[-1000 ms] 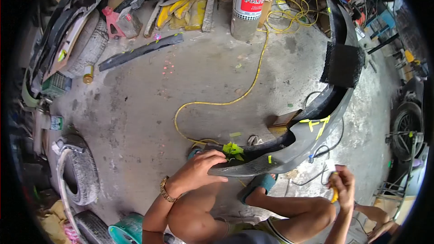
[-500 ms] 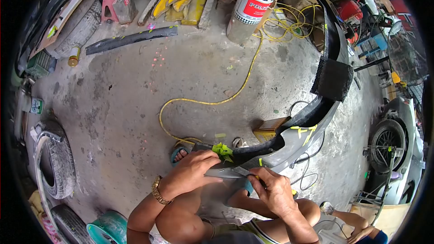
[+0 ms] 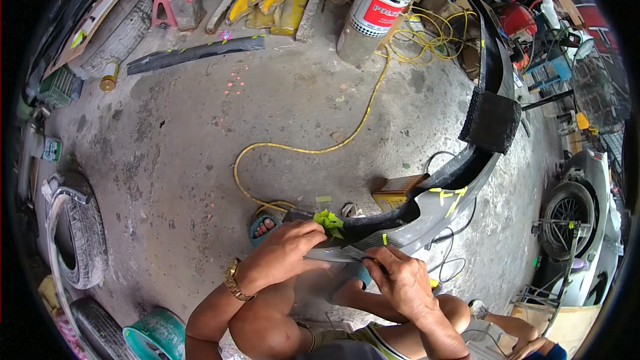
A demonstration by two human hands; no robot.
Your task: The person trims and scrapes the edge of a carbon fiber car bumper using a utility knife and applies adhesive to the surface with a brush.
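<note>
A long grey car bumper (image 3: 427,227) curves from my lap up the right side, with yellow-green tape strips on it. My left hand (image 3: 283,250) is closed around its near end, fingers over the upper edge and thumb below. Just past those fingers, a crumpled bunch of yellow-green tape (image 3: 329,222) sticks up from the edge. In my right hand (image 3: 403,279) is a flat-bladed tool with a bit of yellow at the grip. Its grey blade (image 3: 353,252) lies against the bumper's edge, pointing toward my left hand. My fingers hide most of its handle.
A yellow hose (image 3: 287,149) winds across the concrete floor to a POLI-labelled can (image 3: 375,17). A black padded stand (image 3: 491,120) bears the bumper. Tires (image 3: 77,240) and a teal basin (image 3: 157,335) lie left. Another person's hand (image 3: 528,347) shows lower right.
My hands and the blade stay in nearly the same place on the bumper. The view has shifted very slightly.
</note>
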